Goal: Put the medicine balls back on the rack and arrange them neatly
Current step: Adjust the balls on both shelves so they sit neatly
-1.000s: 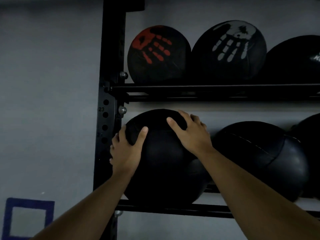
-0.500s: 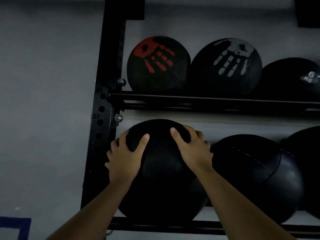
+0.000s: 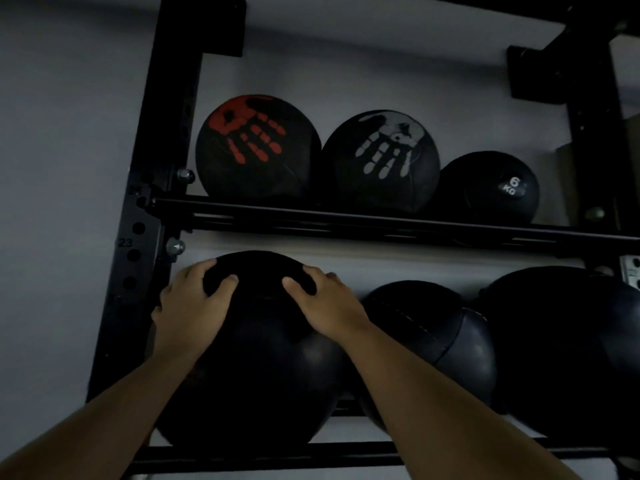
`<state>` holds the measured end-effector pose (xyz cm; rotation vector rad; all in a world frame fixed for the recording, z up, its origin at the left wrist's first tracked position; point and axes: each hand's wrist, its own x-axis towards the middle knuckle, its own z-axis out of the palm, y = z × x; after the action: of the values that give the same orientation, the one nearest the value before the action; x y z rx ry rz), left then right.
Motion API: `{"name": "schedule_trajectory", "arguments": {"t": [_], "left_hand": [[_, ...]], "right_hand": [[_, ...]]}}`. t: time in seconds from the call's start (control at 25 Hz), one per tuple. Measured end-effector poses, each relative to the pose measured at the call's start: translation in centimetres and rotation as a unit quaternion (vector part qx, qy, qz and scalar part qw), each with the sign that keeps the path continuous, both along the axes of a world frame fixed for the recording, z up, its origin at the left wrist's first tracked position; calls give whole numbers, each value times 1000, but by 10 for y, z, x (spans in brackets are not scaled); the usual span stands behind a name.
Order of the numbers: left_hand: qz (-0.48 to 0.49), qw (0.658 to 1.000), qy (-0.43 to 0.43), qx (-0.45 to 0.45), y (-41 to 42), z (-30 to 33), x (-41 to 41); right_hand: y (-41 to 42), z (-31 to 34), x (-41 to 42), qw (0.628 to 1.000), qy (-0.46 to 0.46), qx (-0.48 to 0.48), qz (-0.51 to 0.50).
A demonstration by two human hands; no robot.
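A large black medicine ball sits at the left end of the lower shelf of the black rack. My left hand grips its upper left side and my right hand grips its upper right side, fingers curled over the top. Two more dark balls rest to its right on the same shelf. On the upper shelf stand a ball with a red handprint, a ball with a grey handprint and a smaller black ball marked 6 KG.
The rack's left upright, with numbered holes and bolts, stands right beside my left hand. A front rail runs below the ball. The right upright closes the upper shelf. A grey wall lies behind.
The view has tilted upward, so the rack and balls sit lower in the frame and the 6 KG ball shows fully. Both hands have stayed on top of the large ball.
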<state>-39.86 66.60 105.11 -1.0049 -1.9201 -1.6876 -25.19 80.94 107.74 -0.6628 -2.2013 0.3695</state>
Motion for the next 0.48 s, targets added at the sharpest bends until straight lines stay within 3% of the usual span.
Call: {"name": "schedule_trajectory", "arguments": {"t": [0.2,0.48], "left_hand": [[-4,997,80,-15,22,38,62],[-53,984,169,10,125,93,209]], "right_hand": [[23,23,72,998,43,48,-8],[113,71,229,988,96,113,-41]]}}
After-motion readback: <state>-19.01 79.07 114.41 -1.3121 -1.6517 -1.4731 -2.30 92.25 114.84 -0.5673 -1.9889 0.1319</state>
